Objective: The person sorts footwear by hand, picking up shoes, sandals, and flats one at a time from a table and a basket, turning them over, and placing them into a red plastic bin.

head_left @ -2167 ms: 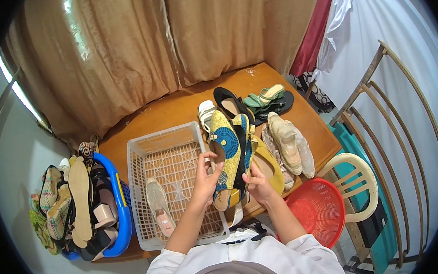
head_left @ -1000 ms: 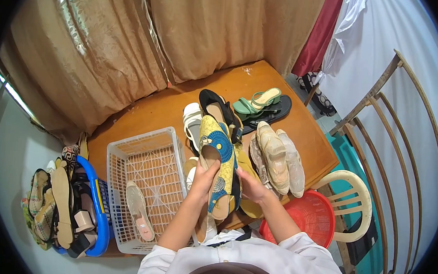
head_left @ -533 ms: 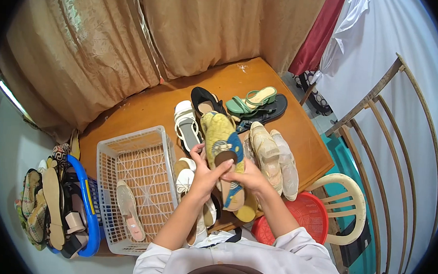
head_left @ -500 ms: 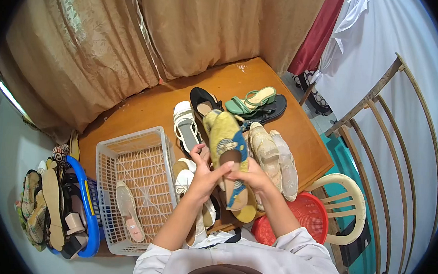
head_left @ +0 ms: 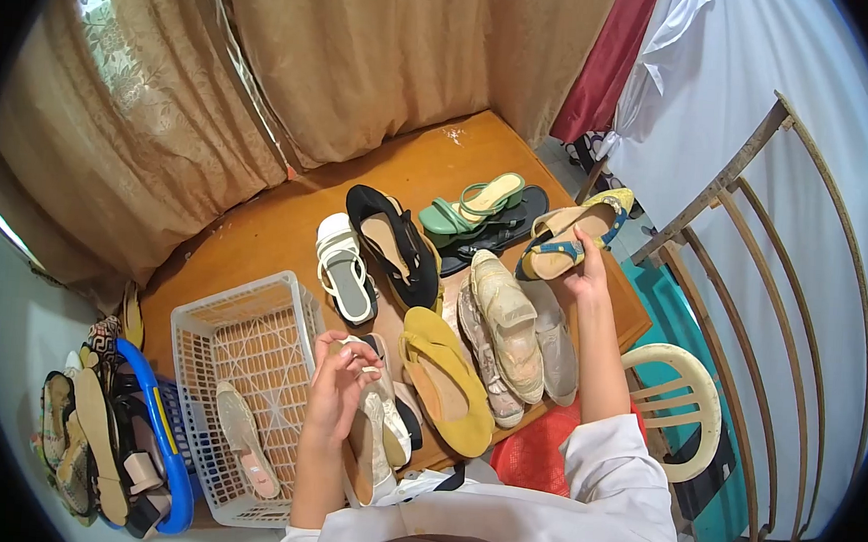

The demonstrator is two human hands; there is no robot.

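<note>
My right hand (head_left: 589, 271) grips a pair of yellow-and-blue patterned flat shoes (head_left: 567, 247) at the table's right side, near the black sandals (head_left: 501, 237) and green sandals (head_left: 473, 209). Loosely curled, with its fingers apart, my left hand (head_left: 341, 380) hovers over the white shoes (head_left: 385, 422) and seems to hold nothing. Between the hands lie mustard-yellow flats (head_left: 447, 386) and cream lace shoes (head_left: 510, 325). Behind them are black flats (head_left: 391, 244) and white strappy sandals (head_left: 343, 265).
A white plastic basket (head_left: 303, 308) with one beige shoe (head_left: 245, 438) stands at the left. Beyond it is a blue-rimmed basket (head_left: 173, 449) of several shoes. A red basket (head_left: 532, 456), a cream chair (head_left: 700, 387) and a wooden rack (head_left: 728, 180) are at the right.
The yellow-and-blue shoes, earlier in both hands at the middle, have moved right and away in my right hand. My left hand has let go and moved left. The mustard flats are now uncovered.
</note>
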